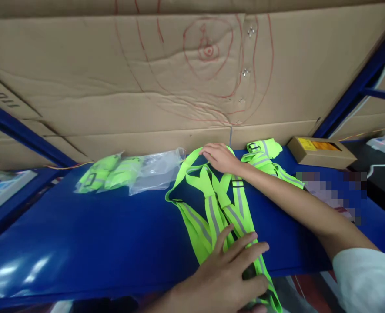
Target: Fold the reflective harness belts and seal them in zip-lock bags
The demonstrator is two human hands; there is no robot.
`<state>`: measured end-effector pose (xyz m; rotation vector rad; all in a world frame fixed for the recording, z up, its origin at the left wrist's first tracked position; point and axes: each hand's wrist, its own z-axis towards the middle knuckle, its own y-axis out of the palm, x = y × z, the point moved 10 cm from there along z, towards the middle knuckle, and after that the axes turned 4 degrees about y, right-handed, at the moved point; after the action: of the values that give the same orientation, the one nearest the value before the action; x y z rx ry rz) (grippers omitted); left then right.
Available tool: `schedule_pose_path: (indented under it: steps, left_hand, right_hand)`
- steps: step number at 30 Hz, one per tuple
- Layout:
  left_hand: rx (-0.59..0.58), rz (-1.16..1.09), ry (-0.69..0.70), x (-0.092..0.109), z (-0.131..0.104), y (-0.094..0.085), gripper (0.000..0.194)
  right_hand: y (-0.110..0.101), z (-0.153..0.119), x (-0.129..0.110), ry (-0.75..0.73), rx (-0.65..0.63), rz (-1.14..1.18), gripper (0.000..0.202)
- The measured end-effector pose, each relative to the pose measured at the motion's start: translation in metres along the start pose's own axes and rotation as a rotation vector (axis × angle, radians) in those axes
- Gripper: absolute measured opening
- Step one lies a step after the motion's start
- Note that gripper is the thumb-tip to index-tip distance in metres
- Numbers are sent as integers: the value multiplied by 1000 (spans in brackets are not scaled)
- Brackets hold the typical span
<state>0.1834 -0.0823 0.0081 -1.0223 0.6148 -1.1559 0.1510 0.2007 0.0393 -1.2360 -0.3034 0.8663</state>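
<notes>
A fluorescent yellow-green reflective vest (213,213), made of straps with grey stripes, lies spread on the blue table and hangs over its front edge. My right hand (221,157) is at the far loop of its straps, fingers together and bent over the band; the fingertips are partly hidden. Nearer to me, my left hand (233,269) rests over the lower straps, its fingers spread. A small black buckle (238,183) shows on one strap below my right wrist.
Clear plastic bags (104,174) with folded vests lie at the back left. Another folded vest (266,152) sits behind my right forearm, beside a brown carton (321,152). A cardboard wall (91,87) stands behind the blue table (91,243), with blue metal posts (342,102) at the sides.
</notes>
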Motion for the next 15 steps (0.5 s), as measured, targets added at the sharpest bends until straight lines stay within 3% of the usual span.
schedule_pose_path:
  steps: [5,7,10,15]
  left_hand:
    - [-9,-25,154,10,-7,31,22]
    - [3,-78,184,13,-8,36,22]
    - [-16,-157,192,17,-4,38,24]
    - [34,-292,96,17,8,31,23]
  right_hand:
    - [22,13,45,63,-237,-88,34]
    - [33,9,53,62,-287,-112,42]
    - [43,4,58,97,-273,-151,54]
    - [43,4,59,220,-124,-206,47]
